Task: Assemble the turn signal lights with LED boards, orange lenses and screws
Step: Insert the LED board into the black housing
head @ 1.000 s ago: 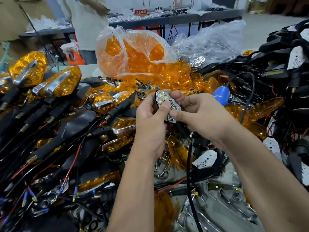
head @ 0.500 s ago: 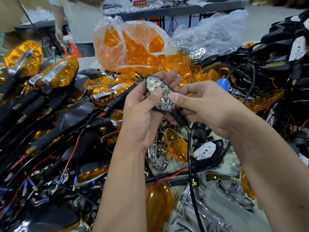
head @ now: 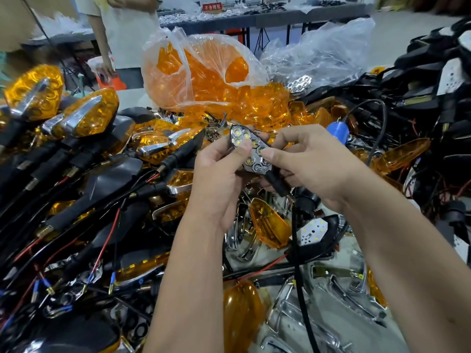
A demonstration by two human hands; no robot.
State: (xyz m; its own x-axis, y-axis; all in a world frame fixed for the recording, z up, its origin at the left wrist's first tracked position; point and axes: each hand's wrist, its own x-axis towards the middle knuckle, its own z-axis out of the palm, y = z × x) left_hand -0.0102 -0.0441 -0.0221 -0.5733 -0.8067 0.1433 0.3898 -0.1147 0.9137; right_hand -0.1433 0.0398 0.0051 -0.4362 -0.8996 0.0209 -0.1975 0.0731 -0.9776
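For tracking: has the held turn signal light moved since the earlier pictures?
No, hardly: the turn signal light stays left of the blue cap, only tilted so its stem shows.

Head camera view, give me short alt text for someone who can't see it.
Two bare hands, left hand and right hand, hold a black turn signal housing with a chrome honeycomb LED reflector above a pile of black housings and wires. A clear plastic bag of orange lenses sits behind.

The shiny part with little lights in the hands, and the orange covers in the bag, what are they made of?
Shiny part: probably chrome-coated plastic, since it gleams like a mirror. Orange covers: likely see-through plastic, glossy, letting light through. Bag: thin clear plastic film, crinkled.
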